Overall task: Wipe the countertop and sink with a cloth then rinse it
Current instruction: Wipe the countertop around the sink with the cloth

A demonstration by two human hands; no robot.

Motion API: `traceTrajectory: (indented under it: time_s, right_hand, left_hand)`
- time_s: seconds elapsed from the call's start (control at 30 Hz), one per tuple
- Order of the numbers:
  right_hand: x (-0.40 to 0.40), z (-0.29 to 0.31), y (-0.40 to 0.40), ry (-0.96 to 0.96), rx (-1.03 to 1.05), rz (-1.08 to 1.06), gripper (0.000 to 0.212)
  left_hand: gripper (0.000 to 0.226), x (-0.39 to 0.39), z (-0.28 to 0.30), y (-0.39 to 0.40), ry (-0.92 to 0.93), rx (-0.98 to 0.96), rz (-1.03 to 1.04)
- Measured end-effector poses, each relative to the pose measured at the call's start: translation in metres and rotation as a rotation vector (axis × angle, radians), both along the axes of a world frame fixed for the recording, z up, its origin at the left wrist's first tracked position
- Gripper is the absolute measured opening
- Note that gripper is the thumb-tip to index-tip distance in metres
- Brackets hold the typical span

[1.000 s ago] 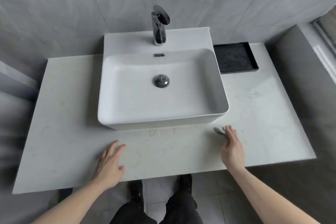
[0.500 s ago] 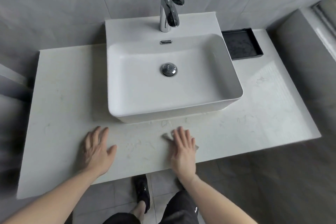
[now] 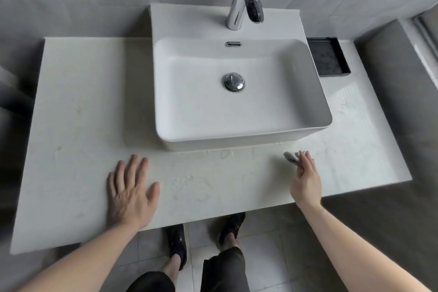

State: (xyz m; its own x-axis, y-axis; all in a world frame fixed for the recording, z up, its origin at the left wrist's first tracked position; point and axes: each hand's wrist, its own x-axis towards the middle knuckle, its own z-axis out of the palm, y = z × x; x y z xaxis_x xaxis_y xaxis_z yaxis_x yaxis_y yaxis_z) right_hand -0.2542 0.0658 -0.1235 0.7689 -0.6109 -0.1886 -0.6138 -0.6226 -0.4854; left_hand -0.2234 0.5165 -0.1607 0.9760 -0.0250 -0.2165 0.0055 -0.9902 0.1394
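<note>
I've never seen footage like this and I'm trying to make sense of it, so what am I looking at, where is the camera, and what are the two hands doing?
There is no machine here, just a person. The one picture comes from a camera worn on the head, looking down past both arms. You see a pale stone countertop with a white rectangular sink basin on it, a chrome tap behind, and a black shallow tray to the right. The left hand rests flat and open on the countertop. The right hand presses a small grey cloth against the surface with straight fingers, in front of the basin's right corner.
</note>
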Motion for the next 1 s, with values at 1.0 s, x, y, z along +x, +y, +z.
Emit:
traceTrajectory:
  time_s: [1.0]
  right_hand:
    - [0.010,-0.039,-0.004,-0.057,-0.122,0.522,0.068]
  left_hand:
    - [0.074,-0.003,-0.006,0.001,-0.105,-0.047,0.024]
